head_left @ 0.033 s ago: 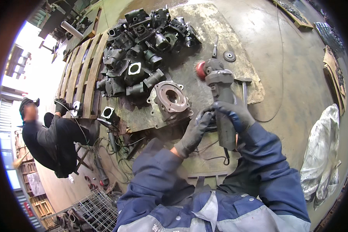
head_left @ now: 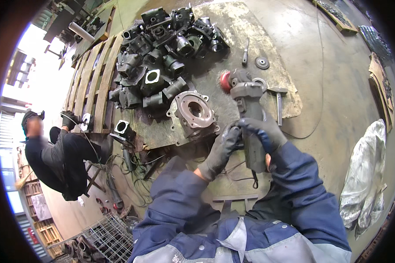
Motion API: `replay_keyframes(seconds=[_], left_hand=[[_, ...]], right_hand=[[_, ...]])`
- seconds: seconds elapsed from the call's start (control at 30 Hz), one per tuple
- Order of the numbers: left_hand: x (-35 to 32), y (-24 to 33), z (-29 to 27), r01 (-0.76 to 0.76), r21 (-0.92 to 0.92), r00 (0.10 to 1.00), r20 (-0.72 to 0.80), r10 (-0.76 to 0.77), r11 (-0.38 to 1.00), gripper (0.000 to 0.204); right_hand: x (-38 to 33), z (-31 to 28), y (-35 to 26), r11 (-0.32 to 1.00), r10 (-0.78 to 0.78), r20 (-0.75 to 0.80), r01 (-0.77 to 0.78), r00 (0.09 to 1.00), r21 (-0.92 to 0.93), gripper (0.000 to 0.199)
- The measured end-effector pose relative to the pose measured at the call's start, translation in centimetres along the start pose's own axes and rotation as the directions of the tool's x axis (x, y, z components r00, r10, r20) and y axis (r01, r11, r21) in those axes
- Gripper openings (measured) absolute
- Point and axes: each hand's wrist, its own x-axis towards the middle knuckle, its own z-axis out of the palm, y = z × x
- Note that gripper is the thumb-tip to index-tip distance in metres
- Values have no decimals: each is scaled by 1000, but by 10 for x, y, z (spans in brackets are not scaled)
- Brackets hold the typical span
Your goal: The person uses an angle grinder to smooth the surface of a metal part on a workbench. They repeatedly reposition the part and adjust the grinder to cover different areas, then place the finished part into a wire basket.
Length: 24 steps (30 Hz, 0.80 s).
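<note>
An angle grinder point(head_left: 251, 111) with a red-rimmed wire cup brush point(head_left: 225, 82) is held upright in front of me, its brush pointing left. My right hand point(head_left: 267, 133), in a dark glove, wraps round the grinder's body from the right. Against the body's left side, my gloved left hand point(head_left: 219, 153) is closed, its fingertips partly hidden. Left of the grinder a brown-faced cast metal housing point(head_left: 193, 111), with a round bore and bolt lugs, rests on the worktable point(head_left: 232, 26). The brush is apart from it.
Black castings point(head_left: 162, 48) are heaped at the table's far left. A hammer point(head_left: 278, 103), a disc point(head_left: 262, 62) and a slim hand tool point(head_left: 245, 51) lie to the right. Cables point(head_left: 131, 175) trail at lower left. Another person point(head_left: 66, 149) works by a wooden pallet point(head_left: 90, 79).
The grinder's head has shifted slightly left and its lower end slightly down, with my right hand moving along. The housing keeps its place.
</note>
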Motion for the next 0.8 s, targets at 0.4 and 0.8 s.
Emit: replay_keyframes(seconds=[0.4,0.8], left_hand=[[7,8,-10,165,-232,959,-189,-211,959,43],[18,-1,6,-7,-368,987,-153,-53,930,46]], right_hand=[[32,2,42,916,341,158,-290,927,-275,65],[3,-9,44,968,250,194,-250,949,-25,96]])
